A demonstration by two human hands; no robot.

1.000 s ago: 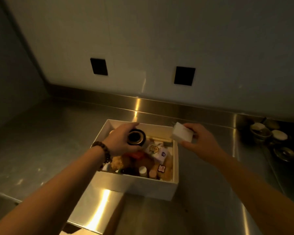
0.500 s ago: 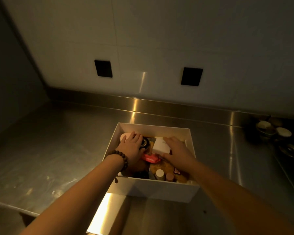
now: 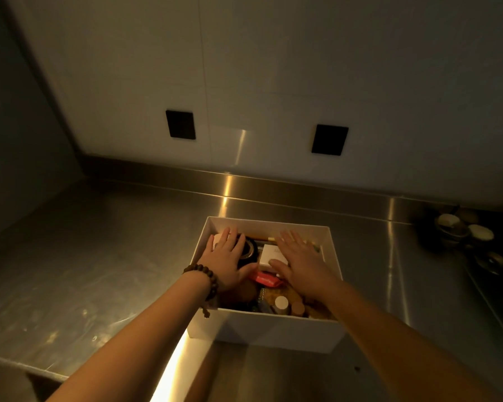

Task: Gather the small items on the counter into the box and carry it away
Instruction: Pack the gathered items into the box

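In the head view, low centre of the frame, the white box [image 3: 269,332] sits on the steel table [image 3: 99,256], and both hands, left hand [image 3: 227,259] and right hand [image 3: 298,261], lie flat and open on its contents, gripping nothing; I'd press evenly, then grip the side walls low to lift.

A brushed stainless-steel counter [image 3: 105,256] carries a white rectangular cardboard box [image 3: 267,332] near its front edge. A cluster of small round bowls [image 3: 459,233] sits toward its back right corner.
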